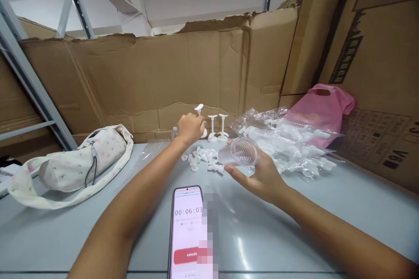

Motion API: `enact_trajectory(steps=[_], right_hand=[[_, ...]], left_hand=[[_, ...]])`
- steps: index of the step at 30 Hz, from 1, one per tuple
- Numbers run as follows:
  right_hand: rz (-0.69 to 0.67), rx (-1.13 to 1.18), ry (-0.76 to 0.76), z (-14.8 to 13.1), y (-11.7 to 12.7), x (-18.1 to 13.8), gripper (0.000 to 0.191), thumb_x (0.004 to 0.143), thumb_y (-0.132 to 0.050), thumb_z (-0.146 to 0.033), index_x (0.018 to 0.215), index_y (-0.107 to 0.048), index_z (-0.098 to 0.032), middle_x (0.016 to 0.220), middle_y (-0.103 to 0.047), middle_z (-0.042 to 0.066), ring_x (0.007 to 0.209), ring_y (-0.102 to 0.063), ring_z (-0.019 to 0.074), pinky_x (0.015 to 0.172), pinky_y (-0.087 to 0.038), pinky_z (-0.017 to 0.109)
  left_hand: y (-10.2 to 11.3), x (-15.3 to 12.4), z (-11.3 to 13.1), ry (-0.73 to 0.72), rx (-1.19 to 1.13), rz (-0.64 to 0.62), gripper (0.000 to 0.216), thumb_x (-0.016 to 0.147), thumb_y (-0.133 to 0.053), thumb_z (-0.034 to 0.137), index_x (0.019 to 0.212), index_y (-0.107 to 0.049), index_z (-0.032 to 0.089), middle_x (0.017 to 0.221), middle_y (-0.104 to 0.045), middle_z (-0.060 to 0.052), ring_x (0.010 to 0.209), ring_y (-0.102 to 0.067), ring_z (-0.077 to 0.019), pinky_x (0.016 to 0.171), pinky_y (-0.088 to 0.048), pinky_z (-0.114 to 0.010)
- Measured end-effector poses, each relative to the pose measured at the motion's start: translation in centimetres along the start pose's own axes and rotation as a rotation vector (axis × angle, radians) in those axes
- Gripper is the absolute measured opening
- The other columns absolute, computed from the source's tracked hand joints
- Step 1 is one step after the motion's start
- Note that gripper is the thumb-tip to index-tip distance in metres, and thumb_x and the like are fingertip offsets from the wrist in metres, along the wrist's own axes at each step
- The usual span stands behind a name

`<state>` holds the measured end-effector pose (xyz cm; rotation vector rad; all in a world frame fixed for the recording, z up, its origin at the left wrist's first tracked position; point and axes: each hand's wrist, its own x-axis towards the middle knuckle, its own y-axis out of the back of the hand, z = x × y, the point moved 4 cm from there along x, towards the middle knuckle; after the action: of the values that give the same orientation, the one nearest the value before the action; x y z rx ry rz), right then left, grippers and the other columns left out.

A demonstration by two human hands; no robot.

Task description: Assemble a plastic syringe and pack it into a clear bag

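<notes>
My left hand (191, 127) is at the back of the table, its fingers closed around a white plunger-like piece (199, 107) whose curved top sticks up above them. Just right of it, two similar white plunger-like pieces (212, 127) stand upright. My right hand (258, 174) grips a clear ribbed plastic cylinder (238, 152), tilted so that its open end faces me. Between the hands lies a loose pile of small white plastic fittings (204, 155), partly hidden behind the cylinder.
Clear bags of white parts (294, 144) lie at the right, before a pink plastic bag (322, 107). A phone (187, 231) showing a timer lies at the front. On the left is a patterned fabric bag (108, 150). Cardboard (163, 78) walls the back.
</notes>
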<state>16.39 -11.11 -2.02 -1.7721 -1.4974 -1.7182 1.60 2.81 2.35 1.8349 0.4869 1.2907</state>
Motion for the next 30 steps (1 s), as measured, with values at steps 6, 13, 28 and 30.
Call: enact_trajectory(steps=[6, 13, 28, 30], right_hand=[[-0.031, -0.037, -0.030, 0.2, -0.2, 0.1, 0.027, 0.076, -0.059, -0.031, 0.100, -0.050, -0.022, 0.092, -0.061, 0.007, 0.084, -0.059, 0.0249, 0.071, -0.048, 0.037], [-0.227, -0.054, -0.161, 0.3, -1.5, -0.4, 0.024, 0.072, -0.059, -0.025, 0.091, -0.044, -0.022, 0.080, -0.057, 0.003, 0.066, -0.054, 0.0183, 0.057, -0.044, 0.030], [-0.310, 0.036, -0.057, -0.3, -2.7, -1.7, 0.035, 0.079, -0.060, -0.027, 0.110, -0.047, -0.021, 0.102, -0.062, 0.009, 0.088, -0.061, 0.0211, 0.071, -0.051, 0.032], [-0.306, 0.010, -0.041, -0.3, -2.8, -1.8, 0.038, 0.080, -0.060, -0.029, 0.114, -0.047, -0.021, 0.106, -0.062, 0.010, 0.092, -0.061, 0.0217, 0.073, -0.051, 0.033]], left_hand=[[7.0, -6.4, 0.6, -0.145, -0.431, 0.483, 0.035, 0.090, -0.041, 0.024, 0.125, -0.047, 0.019, 0.106, -0.060, -0.007, 0.090, -0.057, -0.0162, 0.080, -0.048, -0.032], [9.4, -13.6, 1.4, -0.244, -0.514, 0.667, 0.057, 0.088, -0.048, 0.020, 0.141, -0.026, 0.028, 0.123, -0.051, -0.009, 0.088, -0.057, -0.0157, 0.067, -0.055, -0.027], [6.1, -15.6, 0.2, -0.102, -0.941, 0.176, 0.032, 0.096, -0.029, 0.025, 0.115, -0.054, 0.024, 0.115, -0.058, -0.006, 0.113, -0.051, -0.0181, 0.096, -0.044, -0.038], [5.4, -15.5, 0.2, -0.044, -1.013, 0.082, 0.030, 0.095, -0.034, 0.031, 0.117, -0.053, 0.024, 0.119, -0.056, -0.007, 0.113, -0.051, -0.0201, 0.093, -0.045, -0.038]])
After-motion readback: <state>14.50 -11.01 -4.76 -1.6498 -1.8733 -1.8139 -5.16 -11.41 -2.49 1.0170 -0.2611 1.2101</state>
